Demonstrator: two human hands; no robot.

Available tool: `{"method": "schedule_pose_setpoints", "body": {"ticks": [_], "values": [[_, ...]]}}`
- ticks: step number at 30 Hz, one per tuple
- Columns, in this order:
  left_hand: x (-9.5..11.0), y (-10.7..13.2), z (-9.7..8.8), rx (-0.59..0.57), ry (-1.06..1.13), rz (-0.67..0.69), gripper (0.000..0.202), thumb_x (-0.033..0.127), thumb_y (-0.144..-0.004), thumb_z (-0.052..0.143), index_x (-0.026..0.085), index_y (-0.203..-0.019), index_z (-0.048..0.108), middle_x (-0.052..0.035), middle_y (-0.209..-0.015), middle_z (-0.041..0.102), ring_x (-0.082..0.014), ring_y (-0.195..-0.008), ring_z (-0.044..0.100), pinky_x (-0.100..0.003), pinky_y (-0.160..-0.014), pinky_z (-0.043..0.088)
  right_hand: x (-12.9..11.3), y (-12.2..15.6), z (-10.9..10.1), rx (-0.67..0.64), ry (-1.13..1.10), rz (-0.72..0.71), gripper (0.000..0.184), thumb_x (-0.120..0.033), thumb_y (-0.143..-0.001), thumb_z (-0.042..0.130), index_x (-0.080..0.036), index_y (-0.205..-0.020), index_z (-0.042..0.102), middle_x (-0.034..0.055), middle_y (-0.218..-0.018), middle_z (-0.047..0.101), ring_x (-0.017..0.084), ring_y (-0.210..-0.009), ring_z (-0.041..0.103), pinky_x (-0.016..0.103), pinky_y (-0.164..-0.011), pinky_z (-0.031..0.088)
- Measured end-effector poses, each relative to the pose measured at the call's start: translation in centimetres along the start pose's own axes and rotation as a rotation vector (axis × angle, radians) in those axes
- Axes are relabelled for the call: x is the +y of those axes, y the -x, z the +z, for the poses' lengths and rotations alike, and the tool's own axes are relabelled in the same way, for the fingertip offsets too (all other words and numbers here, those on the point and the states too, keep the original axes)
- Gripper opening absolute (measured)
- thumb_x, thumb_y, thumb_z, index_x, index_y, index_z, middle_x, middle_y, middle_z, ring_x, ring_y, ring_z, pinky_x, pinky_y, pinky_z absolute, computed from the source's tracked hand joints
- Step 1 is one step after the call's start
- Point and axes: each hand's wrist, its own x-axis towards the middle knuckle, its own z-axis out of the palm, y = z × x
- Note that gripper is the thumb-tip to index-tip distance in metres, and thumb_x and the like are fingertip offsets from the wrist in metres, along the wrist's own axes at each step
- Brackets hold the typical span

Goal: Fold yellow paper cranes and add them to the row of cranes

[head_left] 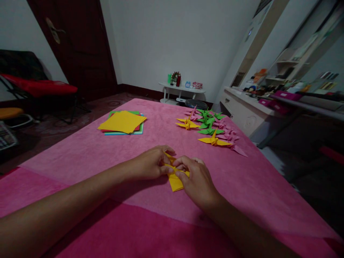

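A partly folded piece of yellow origami paper (pixel 176 182) lies on the pink table cover between my hands. My left hand (pixel 153 163) pinches its left side, thumb on top and fingers curled behind. From the right, my right hand (pixel 197 179) grips the same paper, its thumb pressing near the middle and its fingers bent over the far part. A squared lower flap points toward me. Some of the folds are hidden under my fingers.
Folded paper cranes in yellow (pixel 214 140), green (pixel 211 131) and pink (pixel 228 136) stand at the back right of the table. Colored paper sheets (pixel 122 122) are stacked at the back left. Beyond are a white shelf (pixel 182 88), a red chair (pixel 40 87) and a cluttered counter (pixel 252 98).
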Motion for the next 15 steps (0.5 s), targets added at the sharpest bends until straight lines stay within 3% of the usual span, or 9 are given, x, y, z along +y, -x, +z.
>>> {"method": "schedule_pose_setpoints", "body": {"ticks": [5, 15], "values": [[0.07, 0.01, 0.07, -0.003, 0.091, -0.105, 0.021, 0.029, -0.078, 0.054, 0.015, -0.073, 0.069, -0.0066, -0.106, 0.061, -0.0174, -0.094, 0.056, -0.026, -0.081, 0.044, -0.05, 0.02, 0.05, -0.026, 0.009, -0.016, 0.015, -0.015, -0.078, 0.055, -0.025, -0.089, 0.057, -0.0035, -0.08, 0.065, 0.013, -0.076, 0.056, 0.029, -0.079, 0.032], [0.23, 0.22, 0.39, 0.062, -0.161, -0.086, 0.019, 0.03, -0.075, 0.056, 0.019, -0.08, 0.071, -0.0061, -0.111, 0.059, -0.0198, -0.102, 0.053, -0.028, -0.086, 0.042, -0.26, 0.15, 0.09, -0.008, 0.124, 0.032, 0.015, -0.021, -0.074, 0.062, -0.023, -0.088, 0.056, -0.0004, -0.081, 0.065, 0.015, -0.073, 0.054, 0.028, -0.071, 0.034]]}}
